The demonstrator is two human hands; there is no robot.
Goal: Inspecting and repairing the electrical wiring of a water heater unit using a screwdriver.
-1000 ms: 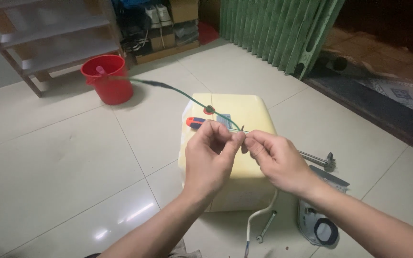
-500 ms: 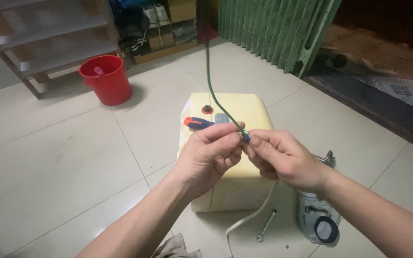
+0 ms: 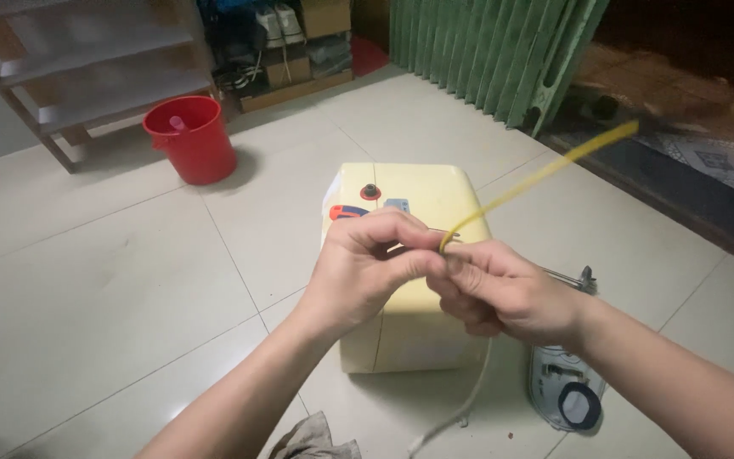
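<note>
My left hand (image 3: 367, 268) and my right hand (image 3: 503, 289) meet fingertip to fingertip above a pale yellow box-shaped appliance (image 3: 418, 195) lying on the tiled floor. Both pinch a thin yellow wire (image 3: 545, 174) that sticks up and to the right from between my fingers, blurred by motion. A tool with a red and blue handle (image 3: 346, 212) lies on the appliance, partly hidden by my left hand. A white cable (image 3: 460, 412) hangs below my right hand to the floor.
A red bucket (image 3: 193, 140) stands at the back left beside wooden steps (image 3: 78, 68). A white round cover part (image 3: 567, 395) and a metal fitting (image 3: 584, 279) lie right of the appliance. A green folding gate (image 3: 503, 51) and a dark mat (image 3: 690, 161) are at the back right.
The wire swung from pointing up and back to up and right, and now looks yellow rather than dark. My hands stayed pinched together over the appliance, shifting slightly.
</note>
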